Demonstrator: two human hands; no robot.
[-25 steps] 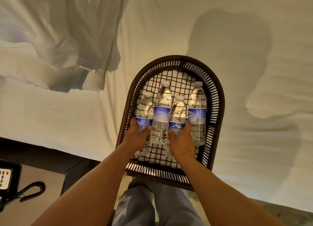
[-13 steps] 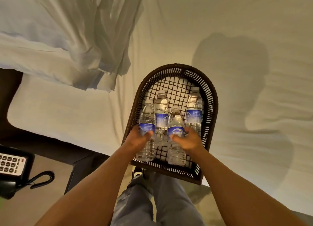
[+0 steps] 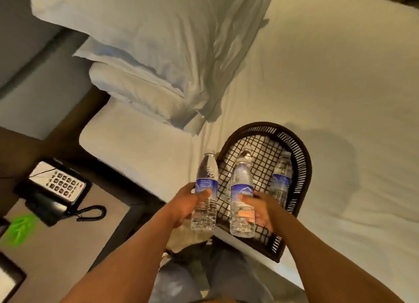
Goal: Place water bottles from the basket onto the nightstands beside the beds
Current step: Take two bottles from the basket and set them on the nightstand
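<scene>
Bottles are up in both hands — the left hand (image 3: 188, 206) wraps its fingers round one clear plastic water bottle with a blue label (image 3: 205, 190), the right hand (image 3: 258, 209) round a second (image 3: 242, 195), just above the dark woven basket (image 3: 301, 164) on the white bed (image 3: 328, 87). Keep them upright and swing left to the grey-topped counter (image 3: 68, 246) beside the black telephone (image 3: 53, 191) — set each on its base, clear of the cord.

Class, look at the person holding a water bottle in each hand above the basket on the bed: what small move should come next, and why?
Probably swing the left hand and its bottle left toward the nightstand by the telephone. Both bottles are already lifted clear of the basket, the right hand grips the other, and the nightstand has bare surface near the phone.
</scene>
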